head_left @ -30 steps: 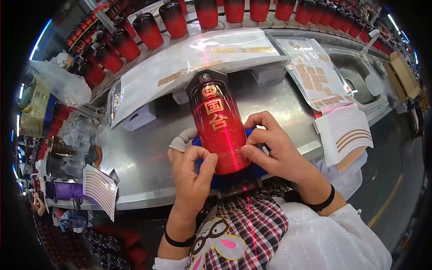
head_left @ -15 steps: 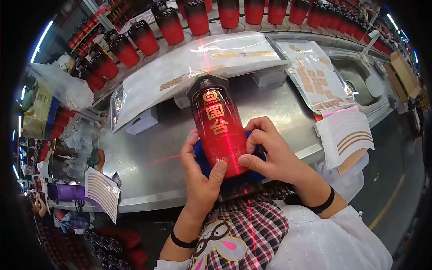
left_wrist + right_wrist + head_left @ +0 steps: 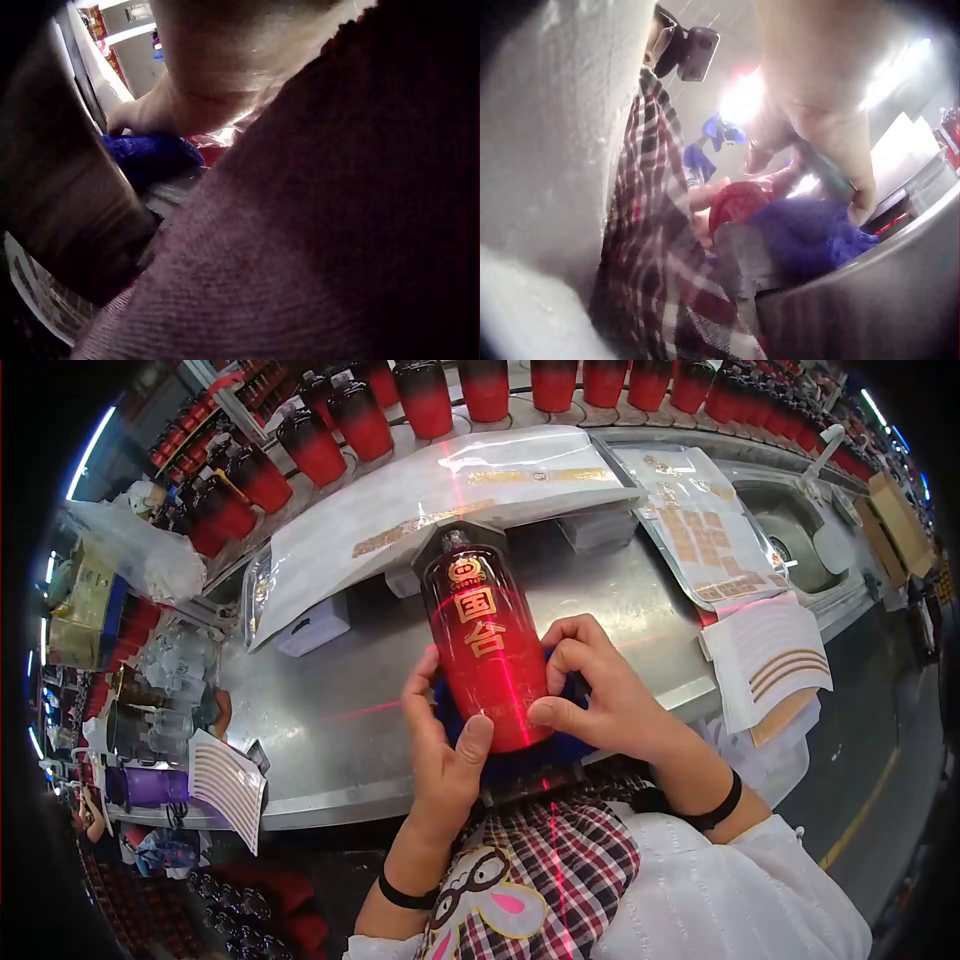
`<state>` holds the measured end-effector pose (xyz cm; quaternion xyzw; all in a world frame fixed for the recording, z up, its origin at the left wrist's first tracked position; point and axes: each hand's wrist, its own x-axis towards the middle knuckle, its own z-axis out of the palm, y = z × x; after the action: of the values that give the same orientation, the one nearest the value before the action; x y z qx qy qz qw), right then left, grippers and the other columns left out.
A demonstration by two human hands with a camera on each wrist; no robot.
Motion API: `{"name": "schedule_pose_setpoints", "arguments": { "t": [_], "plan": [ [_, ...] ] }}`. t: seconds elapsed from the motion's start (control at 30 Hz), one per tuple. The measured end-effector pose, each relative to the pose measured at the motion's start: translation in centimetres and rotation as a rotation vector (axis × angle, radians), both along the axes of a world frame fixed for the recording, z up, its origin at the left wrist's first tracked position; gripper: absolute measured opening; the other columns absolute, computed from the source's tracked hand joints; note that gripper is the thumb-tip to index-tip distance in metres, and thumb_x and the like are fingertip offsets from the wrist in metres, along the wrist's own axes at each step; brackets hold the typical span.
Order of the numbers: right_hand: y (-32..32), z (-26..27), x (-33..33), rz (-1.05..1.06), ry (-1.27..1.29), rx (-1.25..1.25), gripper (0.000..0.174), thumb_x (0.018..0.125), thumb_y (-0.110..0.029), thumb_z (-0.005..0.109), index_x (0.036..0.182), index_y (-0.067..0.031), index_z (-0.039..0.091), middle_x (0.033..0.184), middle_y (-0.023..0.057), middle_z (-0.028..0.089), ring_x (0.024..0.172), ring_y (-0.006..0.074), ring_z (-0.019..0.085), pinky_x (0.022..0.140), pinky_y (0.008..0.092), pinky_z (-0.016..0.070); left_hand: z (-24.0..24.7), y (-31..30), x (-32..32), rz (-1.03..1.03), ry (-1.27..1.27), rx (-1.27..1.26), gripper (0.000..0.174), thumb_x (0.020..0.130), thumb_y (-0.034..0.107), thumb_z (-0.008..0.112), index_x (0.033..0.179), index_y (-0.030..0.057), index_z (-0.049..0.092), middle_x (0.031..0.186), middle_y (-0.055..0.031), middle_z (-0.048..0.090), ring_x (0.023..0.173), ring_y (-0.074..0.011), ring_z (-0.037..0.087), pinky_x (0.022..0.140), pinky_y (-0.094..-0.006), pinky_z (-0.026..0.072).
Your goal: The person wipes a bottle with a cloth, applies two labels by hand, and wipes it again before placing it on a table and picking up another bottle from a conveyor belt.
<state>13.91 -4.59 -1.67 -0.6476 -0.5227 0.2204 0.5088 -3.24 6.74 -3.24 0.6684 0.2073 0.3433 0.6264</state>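
Both the left hand (image 3: 436, 755) and the right hand (image 3: 612, 705) hold the lower sides of a glossy bottle (image 3: 490, 660), lying neck-away over soft blue cloth (image 3: 810, 236) at the smooth metal counter (image 3: 330, 755); likely weighty, stiff, slick and breakable, it suits that low grip; beyond are a film-covered white sheet (image 3: 325, 565) and upright tapering bottles (image 3: 484, 395)
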Motion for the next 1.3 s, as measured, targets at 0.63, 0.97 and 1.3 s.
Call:
{"name": "schedule_pose_setpoints", "arguments": {
  "t": [0.63,0.97,1.3],
  "plan": [
    [-0.01,-0.36,0.41,0.036,0.005,0.002,0.039,0.079,-0.032,0.080,0.085,-0.0049,0.053,0.115,0.0167,0.046,0.110,0.0305,0.050,0.096,0.0380,0.0427,0.02,0.09,0.03,-0.040,-0.024,0.001,0.084,0.091,0.036,0.068,0.146,-0.0048,0.021,0.145,-0.0204,0.033,0.137,-0.0285,0.032,0.115,-0.0407,0.0228],
    [0.06,-0.39,0.63,0.046,0.036,0.000,0.035,0.082,-0.031,0.078,0.084,-0.0053,0.054,0.115,0.0162,0.046,0.112,0.0305,0.050,0.098,0.0376,0.0415,-0.19,0.29,-0.14,-0.069,-0.040,-0.042,0.076,0.095,0.036,0.061,0.147,-0.0028,0.021,0.145,-0.0176,0.033,0.134,-0.0255,0.033,0.114,-0.0385,0.0236],
    [0.00,-0.81,0.85,0.078,0.060,0.023,0.034,0.082,-0.031,0.077,0.087,-0.0058,0.055,0.114,0.0155,0.046,0.113,0.0293,0.049,0.099,0.0372,0.0398,-0.57,0.36,-0.22,-0.093,-0.055,-0.044,0.075,0.096,0.038,0.059,0.147,-0.0016,0.021,0.143,-0.0154,0.036,0.131,-0.0236,0.036,0.112,-0.0379,0.0254]
  ]
}}
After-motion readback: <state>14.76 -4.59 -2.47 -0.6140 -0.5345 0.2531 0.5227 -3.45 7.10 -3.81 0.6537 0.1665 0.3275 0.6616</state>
